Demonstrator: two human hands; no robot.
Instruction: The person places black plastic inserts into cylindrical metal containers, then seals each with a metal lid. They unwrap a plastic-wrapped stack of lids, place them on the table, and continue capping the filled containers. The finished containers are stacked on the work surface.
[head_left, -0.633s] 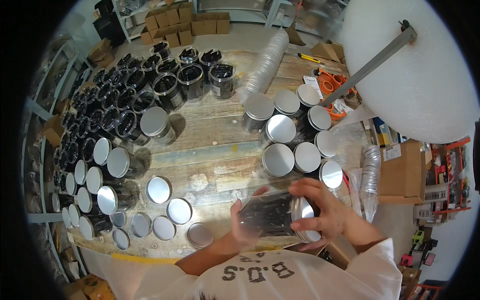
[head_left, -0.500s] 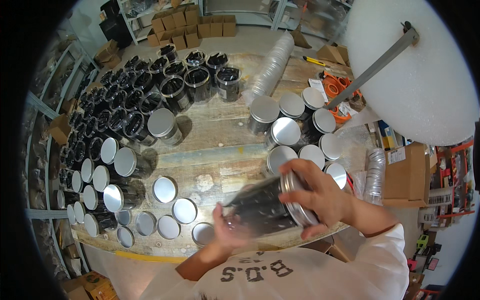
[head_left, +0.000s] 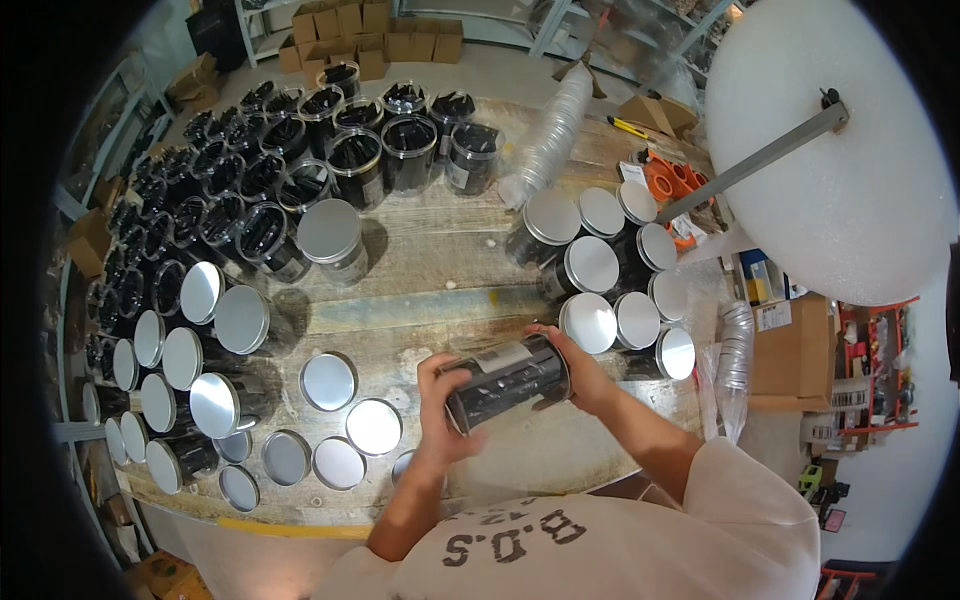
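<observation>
A clear plastic jar (head_left: 510,386) full of black pieces, with a pale label on its upper side, is held tilted on its side between my two hands above the table's near part. My left hand (head_left: 445,405) wraps round its left end, fingers over the top edge. At the other end my right hand (head_left: 575,368) grips the jar, mostly behind it; whether the lid is under those fingers is hidden. Loose silver lids (head_left: 373,427) lie on the table to the left of my left hand. Lidded jars (head_left: 588,322) stand just beyond my right hand.
Many open jars (head_left: 355,160) of black pieces crowd the table's far left, with lidded jars (head_left: 214,402) nearer. A bubble-wrap roll (head_left: 555,130), a yellow cutter (head_left: 628,127) and orange tape dispensers (head_left: 670,180) lie farther back. A big foam roll (head_left: 830,150) on a metal bar overhangs the right.
The jar has turned so its label shows and its silver-lidded end no longer faces up at me. My right hand has shifted left and down from the lid to the jar's far end.
</observation>
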